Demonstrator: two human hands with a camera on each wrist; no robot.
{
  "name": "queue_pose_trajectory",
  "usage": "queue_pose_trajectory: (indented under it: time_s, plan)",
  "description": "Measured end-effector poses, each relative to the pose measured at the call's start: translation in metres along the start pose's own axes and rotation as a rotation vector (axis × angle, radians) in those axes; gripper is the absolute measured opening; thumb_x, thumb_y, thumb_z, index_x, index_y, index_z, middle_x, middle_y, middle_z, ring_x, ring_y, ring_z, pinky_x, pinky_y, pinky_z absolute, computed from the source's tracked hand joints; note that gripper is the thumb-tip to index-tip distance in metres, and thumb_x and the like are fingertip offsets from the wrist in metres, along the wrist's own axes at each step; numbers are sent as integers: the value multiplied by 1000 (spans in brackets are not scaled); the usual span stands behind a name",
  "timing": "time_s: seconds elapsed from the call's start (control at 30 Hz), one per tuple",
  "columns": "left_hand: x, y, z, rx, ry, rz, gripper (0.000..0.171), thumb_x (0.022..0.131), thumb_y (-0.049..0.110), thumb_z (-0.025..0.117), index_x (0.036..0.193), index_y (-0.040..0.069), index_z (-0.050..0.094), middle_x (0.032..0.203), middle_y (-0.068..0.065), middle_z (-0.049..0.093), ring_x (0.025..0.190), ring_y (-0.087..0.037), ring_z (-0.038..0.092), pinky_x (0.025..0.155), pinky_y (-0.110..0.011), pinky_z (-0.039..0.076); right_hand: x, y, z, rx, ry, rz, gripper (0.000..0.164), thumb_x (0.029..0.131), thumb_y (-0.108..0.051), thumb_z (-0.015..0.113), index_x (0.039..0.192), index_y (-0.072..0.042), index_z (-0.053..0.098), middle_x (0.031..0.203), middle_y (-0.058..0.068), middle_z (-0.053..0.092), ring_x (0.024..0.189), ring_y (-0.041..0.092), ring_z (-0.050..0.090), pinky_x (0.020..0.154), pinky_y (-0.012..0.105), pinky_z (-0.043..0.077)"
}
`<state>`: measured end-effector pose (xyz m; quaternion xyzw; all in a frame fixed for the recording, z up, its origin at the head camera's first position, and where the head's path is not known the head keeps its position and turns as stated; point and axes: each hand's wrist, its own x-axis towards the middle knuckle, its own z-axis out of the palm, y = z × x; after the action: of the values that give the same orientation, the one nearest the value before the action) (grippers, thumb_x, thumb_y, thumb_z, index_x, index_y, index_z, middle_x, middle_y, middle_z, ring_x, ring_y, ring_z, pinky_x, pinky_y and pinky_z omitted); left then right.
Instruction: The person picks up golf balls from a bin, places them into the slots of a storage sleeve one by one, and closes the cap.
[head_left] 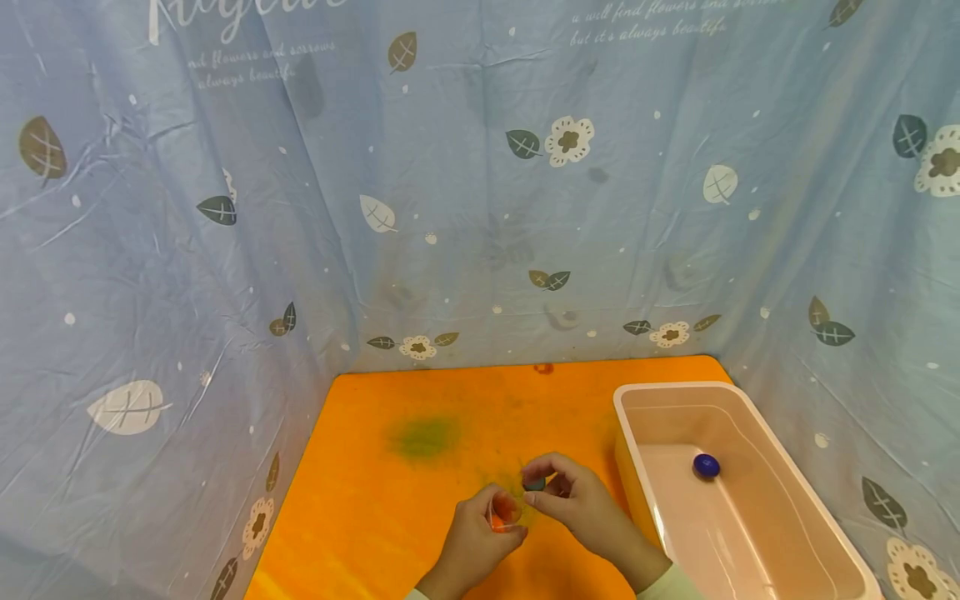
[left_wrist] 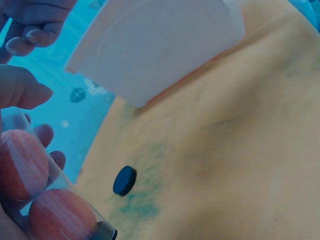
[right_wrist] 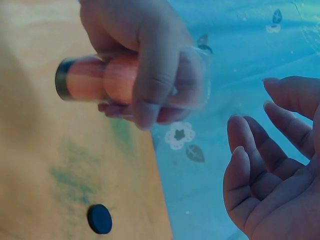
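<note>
My left hand (head_left: pixel 480 533) grips a clear tube (right_wrist: pixel 196 80) with two orange balls (left_wrist: pixel 62 214) inside. The tube's far end carries a black cap (right_wrist: pixel 63 79); its other end, facing up toward the head camera, shows no cap. A second black cap (left_wrist: pixel 124 180) lies by itself on the orange table, below the hands. In the head view that loose cap (head_left: pixel 534 484) appears between the fingers of my right hand (head_left: pixel 577 504). The right wrist view shows the right hand (right_wrist: pixel 280 170) holding nothing, its fingers loosely bent beside the tube.
To the right stands a pale pink plastic bin (head_left: pixel 637 454) with a small dark blue round object (head_left: pixel 706 466) on its floor. The orange table (head_left: pixel 360 483) has a green smudge. A blue curtain (head_left: pixel 465 250) with leaf and flower prints surrounds the table's back and sides.
</note>
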<state>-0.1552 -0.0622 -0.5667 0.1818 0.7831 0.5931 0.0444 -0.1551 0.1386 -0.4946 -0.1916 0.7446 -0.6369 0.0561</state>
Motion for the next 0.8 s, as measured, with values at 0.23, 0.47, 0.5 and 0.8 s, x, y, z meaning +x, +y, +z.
queue_pose_trajectory:
  time_s: [0.23,0.47,0.5,0.8]
  plan:
    - [2,2,0,-11,2,-40,22,79,20,79,91,22,61,90,-2,63,75,-17,60,64,-30,52,1,-11,-21,-23,81,72,28,89,-24,69,115,-16,61,110,7,60,81,30,59,69,33,51]
    - [3,2,0,-6,0,-66,23,78,21,80,92,22,61,89,-1,62,74,-16,60,63,-29,53,-2,-22,-50,44,173,138,33,90,-24,68,119,-11,58,115,12,58,94,34,59,81,37,51]
    - [3,3,1,-15,-3,-72,23,78,21,80,92,22,62,89,-1,62,75,-17,61,63,-29,53,-3,-22,-55,59,191,142,34,90,-24,69,120,-11,58,117,12,57,96,33,59,82,38,51]
    - [4,2,2,-54,-7,-100,24,78,13,79,93,20,62,89,-4,61,75,-18,64,63,-28,54,-13,-23,-105,-33,343,100,42,93,-27,65,125,-4,53,123,17,55,95,30,59,79,36,51]
